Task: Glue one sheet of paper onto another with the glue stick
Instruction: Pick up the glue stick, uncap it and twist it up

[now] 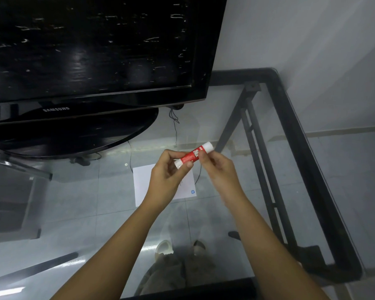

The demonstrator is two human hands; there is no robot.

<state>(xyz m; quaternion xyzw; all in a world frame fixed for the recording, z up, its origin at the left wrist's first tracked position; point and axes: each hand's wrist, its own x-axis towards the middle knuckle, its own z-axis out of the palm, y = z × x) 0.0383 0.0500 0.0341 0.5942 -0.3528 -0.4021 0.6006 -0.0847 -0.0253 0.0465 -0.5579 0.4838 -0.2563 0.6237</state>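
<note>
A red and white glue stick (191, 156) is held tilted above the glass table, its white cap end up and to the right. My left hand (168, 176) pinches its lower white end. My right hand (218, 167) grips it near the capped upper half. Below my hands a white sheet of paper (142, 182) lies flat on the glass, with a small blue logo at its near right corner. My left hand and forearm hide part of the sheet. I cannot tell whether a second sheet lies on it.
A big black television (91, 50) on an oval stand (74, 137) fills the far left of the glass table (225, 126). The table's black metal frame (307, 159) runs along the right and near edges. Thin black cables (175, 126) hang behind the paper. Feet show through the glass.
</note>
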